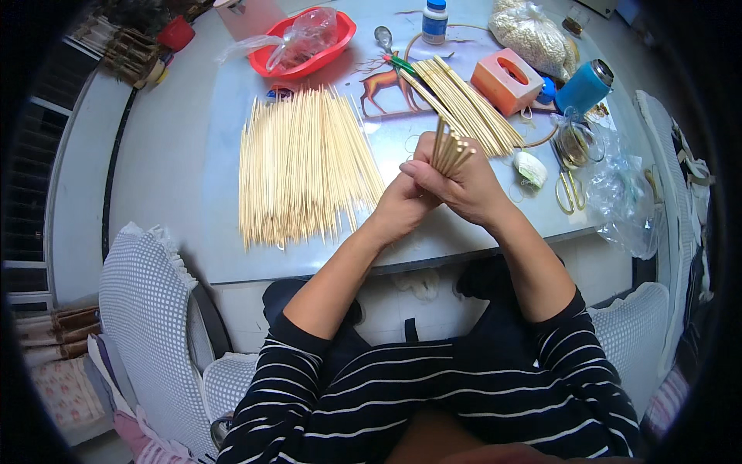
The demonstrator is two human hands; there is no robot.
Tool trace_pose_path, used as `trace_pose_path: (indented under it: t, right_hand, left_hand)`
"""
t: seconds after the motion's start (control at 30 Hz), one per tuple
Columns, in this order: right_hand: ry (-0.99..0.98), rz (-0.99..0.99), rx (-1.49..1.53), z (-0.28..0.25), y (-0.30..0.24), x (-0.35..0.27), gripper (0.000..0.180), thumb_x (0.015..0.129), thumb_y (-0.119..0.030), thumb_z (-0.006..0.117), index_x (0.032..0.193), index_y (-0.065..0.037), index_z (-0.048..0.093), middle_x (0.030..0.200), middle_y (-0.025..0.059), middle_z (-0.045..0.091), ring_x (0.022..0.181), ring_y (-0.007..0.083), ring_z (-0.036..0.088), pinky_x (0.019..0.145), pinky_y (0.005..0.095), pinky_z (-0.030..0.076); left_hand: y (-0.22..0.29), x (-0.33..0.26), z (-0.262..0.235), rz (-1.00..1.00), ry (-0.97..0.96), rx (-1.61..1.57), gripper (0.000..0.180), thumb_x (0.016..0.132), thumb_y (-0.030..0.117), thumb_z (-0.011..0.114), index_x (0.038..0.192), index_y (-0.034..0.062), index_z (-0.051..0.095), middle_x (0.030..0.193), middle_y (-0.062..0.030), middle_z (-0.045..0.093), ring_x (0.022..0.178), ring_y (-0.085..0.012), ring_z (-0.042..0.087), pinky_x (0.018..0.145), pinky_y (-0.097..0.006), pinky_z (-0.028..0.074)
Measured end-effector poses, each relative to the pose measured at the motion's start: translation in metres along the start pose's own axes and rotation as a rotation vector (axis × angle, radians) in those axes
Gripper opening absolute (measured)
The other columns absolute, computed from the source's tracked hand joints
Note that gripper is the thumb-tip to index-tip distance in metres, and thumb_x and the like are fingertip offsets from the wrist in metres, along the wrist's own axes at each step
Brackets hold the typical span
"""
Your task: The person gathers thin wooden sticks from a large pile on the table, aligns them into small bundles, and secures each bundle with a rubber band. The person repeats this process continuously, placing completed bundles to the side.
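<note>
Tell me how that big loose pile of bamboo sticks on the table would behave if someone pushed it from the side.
The loose pile of bamboo sticks would probably scatter, not slide as one, since nothing binds it. The sticks are thin and round, so they would likely roll on the smooth table. Each looks light and fairly stiff, like those clasped in both hands.

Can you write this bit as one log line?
left hand: holds sticks | right hand: holds sticks | stick pile: on table
</note>
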State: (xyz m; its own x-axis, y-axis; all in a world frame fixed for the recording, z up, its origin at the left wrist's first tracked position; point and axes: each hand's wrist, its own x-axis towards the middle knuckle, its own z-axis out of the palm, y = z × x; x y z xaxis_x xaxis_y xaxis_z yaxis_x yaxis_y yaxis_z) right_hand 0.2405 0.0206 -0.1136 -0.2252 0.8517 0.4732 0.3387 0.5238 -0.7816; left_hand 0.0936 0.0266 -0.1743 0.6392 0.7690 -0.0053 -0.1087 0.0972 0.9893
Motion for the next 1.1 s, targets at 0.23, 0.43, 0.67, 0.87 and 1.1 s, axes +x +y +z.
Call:
trace_pose_path:
  t: [0.23, 0.43, 0.67, 0.87, 1.1]
  right_hand:
    - [-0.065, 0.379, 0.412, -0.01, -0.011, 0.0, 0.04, 0.099, -0.025, 0.062, 0.068, -0.002, 0.052, 0.059, 0.0015, 0.054, 0.058, 0.0115, 0.056, 0.053, 0.0285, 0.044]
    - [-0.05, 0.233, 0.308, -0.016, 0.006, 0.002, 0.023, 0.097, -0.021, 0.063, 0.1, 0.001, 0.066, 0.081, 0.0048, 0.065, 0.076, 0.0117, 0.063, 0.07, 0.0253, 0.049]
    - [0.191, 0.18, 0.419, -0.053, 0.022, 0.009, 0.044, 0.098, -0.016, 0.047, 0.137, 0.002, 0.054, 0.128, 0.0157, 0.063, 0.087, 0.0167, 0.07, 0.081, 0.0288, 0.056]
    - [0.191, 0.269, 0.389, -0.062, 0.011, 0.011, 0.052, 0.083, -0.006, 0.073, 0.133, -0.004, 0.058, 0.124, 0.011, 0.065, 0.078, 0.0097, 0.066, 0.07, 0.0217, 0.057]
    - [-0.146, 0.455, 0.307, -0.063, 0.017, 0.008, 0.033, 0.082, -0.016, 0.08, 0.109, -0.001, 0.067, 0.09, 0.0031, 0.066, 0.073, 0.0079, 0.061, 0.065, 0.0209, 0.052]
  left_hand:
    - [0.015, -0.004, -0.003, -0.041, -0.125, -0.237, 0.027, 0.102, 0.03, 0.054, 0.113, 0.0058, 0.058, 0.089, -0.0048, 0.061, 0.079, -0.0124, 0.056, 0.073, -0.025, 0.044]
    - [0.022, -0.003, 0.001, -0.075, -0.075, -0.236, 0.041, 0.106, 0.046, 0.041, 0.091, 0.0102, 0.053, 0.066, 0.0039, 0.042, 0.056, -0.0056, 0.032, 0.052, -0.021, 0.026]
    - [0.028, -0.003, -0.021, -0.1, 0.038, -0.144, 0.042, 0.106, 0.046, 0.04, 0.087, 0.0107, 0.052, 0.06, 0.0067, 0.037, 0.052, -0.0047, 0.028, 0.049, -0.022, 0.024]
    - [0.034, -0.003, -0.027, -0.178, 0.026, -0.022, 0.04, 0.106, 0.044, 0.042, 0.084, 0.0122, 0.053, 0.061, 0.0076, 0.037, 0.053, -0.0041, 0.029, 0.048, -0.021, 0.024]
    - [0.033, -0.004, -0.037, -0.227, -0.14, 0.085, 0.039, 0.105, 0.039, 0.046, 0.08, 0.0098, 0.053, 0.065, 0.0069, 0.039, 0.058, -0.0053, 0.033, 0.052, -0.022, 0.028]
